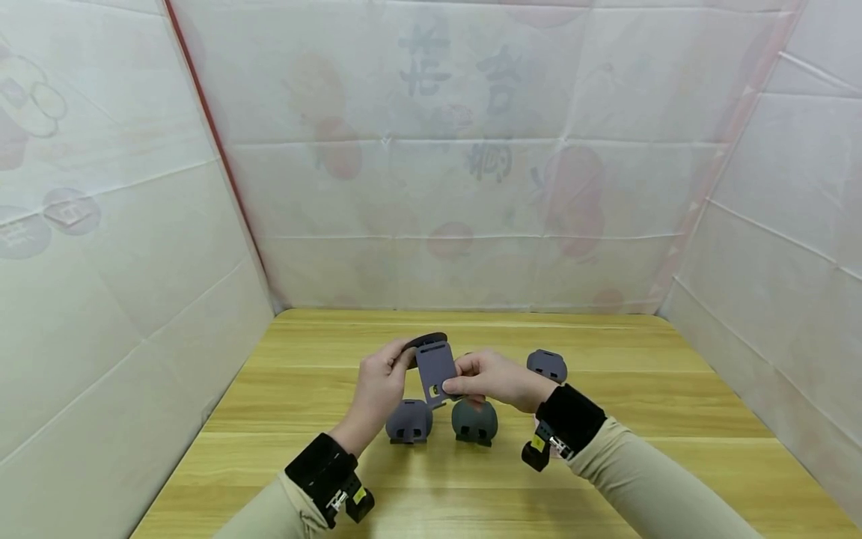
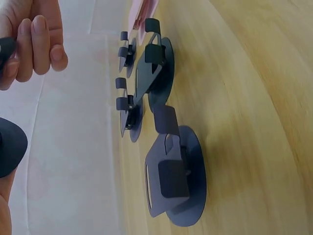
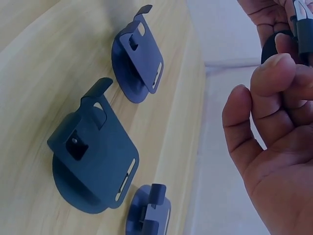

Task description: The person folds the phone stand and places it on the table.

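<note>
1. Gripping a dark grey phone stand (image 1: 434,368) above the tabletop (image 1: 673,419), the left hand (image 1: 380,389) is curling its fingers (image 2: 34,46) round the stand's round base at the upper left edge.
2. Pinching the stand's flat back plate from the other side, the right hand (image 1: 494,378) is keeping its fingers (image 3: 274,83) bent and closed on it.
3. Sitting on the tabletop just below the held stand are two more stands, one bluish grey (image 1: 408,421) and one greenish grey (image 1: 474,423), side by side and close together.
4. Resting beyond the right hand, a fourth stand (image 1: 547,364) is lying apart from the pair.
5. Running its long axis roughly upright, the held stand's plate is facing the person, with its base tilting up and away.
</note>
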`<state>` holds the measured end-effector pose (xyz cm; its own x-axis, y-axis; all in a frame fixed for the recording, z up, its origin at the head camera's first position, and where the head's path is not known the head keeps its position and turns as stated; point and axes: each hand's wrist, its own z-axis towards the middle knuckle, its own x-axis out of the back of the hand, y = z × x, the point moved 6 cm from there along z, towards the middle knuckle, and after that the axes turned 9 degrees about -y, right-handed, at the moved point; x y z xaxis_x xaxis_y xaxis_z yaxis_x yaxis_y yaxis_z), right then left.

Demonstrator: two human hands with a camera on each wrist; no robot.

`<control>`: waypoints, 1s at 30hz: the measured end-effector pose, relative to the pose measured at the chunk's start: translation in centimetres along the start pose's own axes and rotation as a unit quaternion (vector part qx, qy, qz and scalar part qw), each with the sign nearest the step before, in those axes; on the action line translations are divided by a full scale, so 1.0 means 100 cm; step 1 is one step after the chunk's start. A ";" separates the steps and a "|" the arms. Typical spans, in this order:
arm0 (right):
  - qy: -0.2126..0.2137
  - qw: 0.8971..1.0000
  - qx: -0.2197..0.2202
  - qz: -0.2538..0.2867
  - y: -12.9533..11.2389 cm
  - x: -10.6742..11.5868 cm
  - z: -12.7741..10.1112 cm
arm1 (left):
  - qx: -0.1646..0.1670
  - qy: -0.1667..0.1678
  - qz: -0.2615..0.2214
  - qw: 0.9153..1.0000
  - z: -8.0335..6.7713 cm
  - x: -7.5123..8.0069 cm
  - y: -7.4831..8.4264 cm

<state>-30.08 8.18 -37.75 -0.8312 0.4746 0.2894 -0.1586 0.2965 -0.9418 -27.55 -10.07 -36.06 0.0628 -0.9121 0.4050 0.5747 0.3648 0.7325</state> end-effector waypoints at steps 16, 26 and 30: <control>0.031 0.999 -0.019 -0.038 -0.001 0.002 0.001 | 0.038 0.021 -0.018 0.999 -0.003 0.001 -0.001; 0.051 0.996 -0.016 -0.075 0.000 0.000 0.003 | 0.087 0.023 -0.066 0.994 -0.005 -0.001 -0.004; 0.060 0.994 -0.014 -0.090 0.001 -0.001 0.004 | 0.118 0.017 -0.079 0.990 -0.007 -0.003 -0.006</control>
<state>-30.23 7.88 -37.94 -0.7212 0.5069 0.4722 -0.2828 0.4068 -0.8687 -27.38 -10.16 -36.97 0.0169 -0.9656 0.2595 0.3724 0.2470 0.8946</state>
